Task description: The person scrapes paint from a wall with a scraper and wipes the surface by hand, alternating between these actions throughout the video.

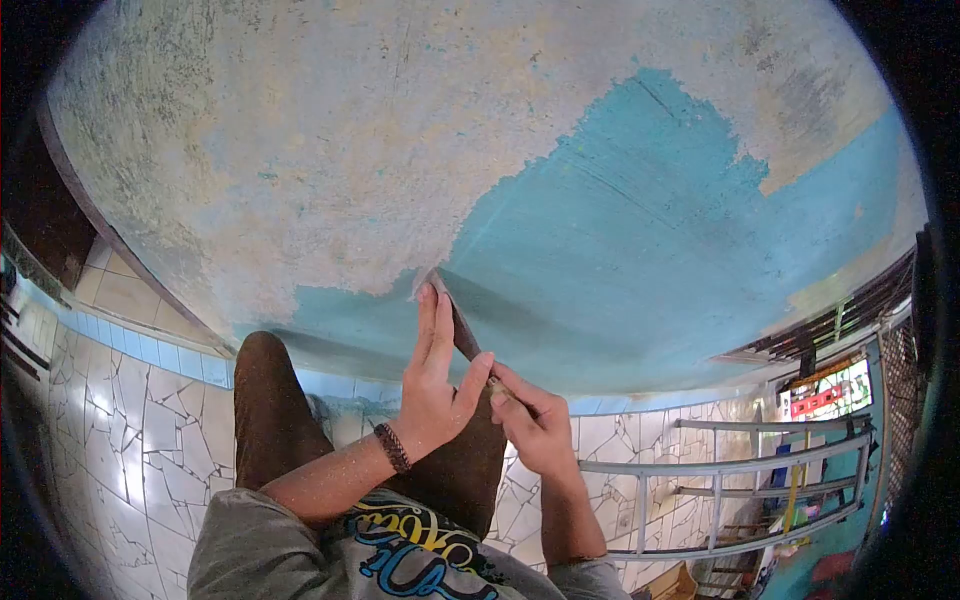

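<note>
My right hand (533,420) is wrapped round the handle of a scraper (463,335) with a long dark blade. The blade slants up and left, its far end touching the wall (580,270) where blue paint meets bare, pale grey plaster. Straightened fingers of my left hand (433,375) lie along the blade near that end, pressing it, while the thumb points toward the handle. A dark braided bracelet (392,448) circles my left wrist. Part of the blade is hidden behind my left fingers.
A metal ladder (715,500) lies on its side at the right, over the cracked-pattern tile floor (130,440). My bent knee (265,365) is close to the wall's lower edge. A dark doorway (45,200) stands at far left, a slatted window (830,325) at right.
</note>
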Demonstrator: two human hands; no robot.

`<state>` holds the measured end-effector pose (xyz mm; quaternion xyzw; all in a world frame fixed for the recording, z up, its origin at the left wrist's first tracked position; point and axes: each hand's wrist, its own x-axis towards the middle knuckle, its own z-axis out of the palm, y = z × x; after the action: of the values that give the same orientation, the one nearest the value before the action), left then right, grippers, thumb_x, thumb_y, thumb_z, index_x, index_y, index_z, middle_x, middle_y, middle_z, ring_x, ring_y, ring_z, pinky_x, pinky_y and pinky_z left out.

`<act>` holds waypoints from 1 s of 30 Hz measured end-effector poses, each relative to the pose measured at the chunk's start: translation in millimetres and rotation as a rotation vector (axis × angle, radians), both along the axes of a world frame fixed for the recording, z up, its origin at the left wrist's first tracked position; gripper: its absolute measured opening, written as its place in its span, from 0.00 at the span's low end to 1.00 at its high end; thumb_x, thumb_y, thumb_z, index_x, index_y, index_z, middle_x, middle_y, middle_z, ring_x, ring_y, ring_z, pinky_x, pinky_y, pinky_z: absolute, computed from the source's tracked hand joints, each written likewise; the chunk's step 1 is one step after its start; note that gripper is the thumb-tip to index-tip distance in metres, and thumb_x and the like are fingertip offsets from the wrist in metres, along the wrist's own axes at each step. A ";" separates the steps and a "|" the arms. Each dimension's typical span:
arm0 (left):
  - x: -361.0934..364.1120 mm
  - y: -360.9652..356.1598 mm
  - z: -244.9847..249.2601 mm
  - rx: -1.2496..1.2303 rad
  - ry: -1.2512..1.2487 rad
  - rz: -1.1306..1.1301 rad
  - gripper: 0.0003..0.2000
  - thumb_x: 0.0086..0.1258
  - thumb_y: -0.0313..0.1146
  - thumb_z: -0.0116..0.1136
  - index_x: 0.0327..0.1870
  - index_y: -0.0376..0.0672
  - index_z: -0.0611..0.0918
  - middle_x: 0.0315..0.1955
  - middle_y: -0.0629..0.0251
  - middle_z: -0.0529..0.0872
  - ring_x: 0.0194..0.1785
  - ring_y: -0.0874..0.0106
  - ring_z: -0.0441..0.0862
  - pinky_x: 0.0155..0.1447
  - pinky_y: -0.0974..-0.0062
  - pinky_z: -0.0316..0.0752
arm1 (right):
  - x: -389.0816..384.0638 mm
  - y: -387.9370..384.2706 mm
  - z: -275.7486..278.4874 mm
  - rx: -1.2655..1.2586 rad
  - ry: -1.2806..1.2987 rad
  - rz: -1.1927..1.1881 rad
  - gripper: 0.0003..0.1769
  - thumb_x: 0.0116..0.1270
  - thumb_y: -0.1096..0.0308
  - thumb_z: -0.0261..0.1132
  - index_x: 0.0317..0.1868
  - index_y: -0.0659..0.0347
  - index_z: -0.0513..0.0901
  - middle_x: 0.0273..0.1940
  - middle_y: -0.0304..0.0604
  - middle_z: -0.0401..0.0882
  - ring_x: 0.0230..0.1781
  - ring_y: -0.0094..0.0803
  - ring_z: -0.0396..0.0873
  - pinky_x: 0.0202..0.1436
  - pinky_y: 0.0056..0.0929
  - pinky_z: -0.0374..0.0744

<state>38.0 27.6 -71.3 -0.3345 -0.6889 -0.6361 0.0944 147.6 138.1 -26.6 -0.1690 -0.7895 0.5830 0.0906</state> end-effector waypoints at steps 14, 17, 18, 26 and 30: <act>2.4 5.8 -4.7 -0.022 0.009 0.055 0.37 0.70 0.33 0.56 0.74 0.24 0.53 0.73 0.31 0.51 0.78 0.46 0.51 0.75 0.61 0.54 | -0.1 5.1 -12.1 0.111 0.056 0.001 0.19 0.69 0.72 0.62 0.60 0.64 0.80 0.38 0.46 0.86 0.37 0.20 0.77 0.44 0.22 0.76; -0.2 2.6 -3.4 -0.008 -0.020 0.064 0.36 0.71 0.32 0.56 0.73 0.24 0.53 0.73 0.31 0.50 0.78 0.46 0.51 0.75 0.61 0.55 | -7.5 5.6 -13.3 0.021 0.042 -0.022 0.19 0.69 0.72 0.62 0.59 0.65 0.80 0.36 0.43 0.85 0.37 0.21 0.78 0.45 0.22 0.77; -0.8 3.9 -5.1 -0.011 -0.017 0.072 0.36 0.71 0.32 0.56 0.73 0.24 0.53 0.74 0.31 0.50 0.78 0.46 0.51 0.75 0.62 0.55 | -7.9 5.2 -13.4 0.041 0.043 -0.015 0.18 0.69 0.72 0.63 0.59 0.65 0.80 0.37 0.43 0.85 0.37 0.21 0.78 0.45 0.22 0.77; -2.2 0.9 -7.9 -0.024 -0.049 0.133 0.36 0.72 0.33 0.55 0.74 0.24 0.53 0.74 0.31 0.50 0.78 0.47 0.51 0.75 0.61 0.54 | -16.5 -3.9 -15.0 0.048 0.104 0.002 0.19 0.70 0.73 0.62 0.61 0.64 0.80 0.31 0.31 0.79 0.30 0.17 0.72 0.35 0.18 0.72; -0.8 -6.5 -4.7 -0.045 -0.028 0.015 0.35 0.73 0.33 0.54 0.74 0.24 0.52 0.74 0.31 0.48 0.78 0.48 0.49 0.76 0.62 0.53 | -0.3 0.8 -1.6 0.039 0.047 -0.032 0.19 0.70 0.73 0.61 0.61 0.64 0.80 0.31 0.30 0.78 0.30 0.16 0.71 0.33 0.17 0.71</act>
<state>37.2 21.2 -75.9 -0.3224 -0.7067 -0.6245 0.0817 147.3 138.9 -28.2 -0.1659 -0.7956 0.5698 0.1219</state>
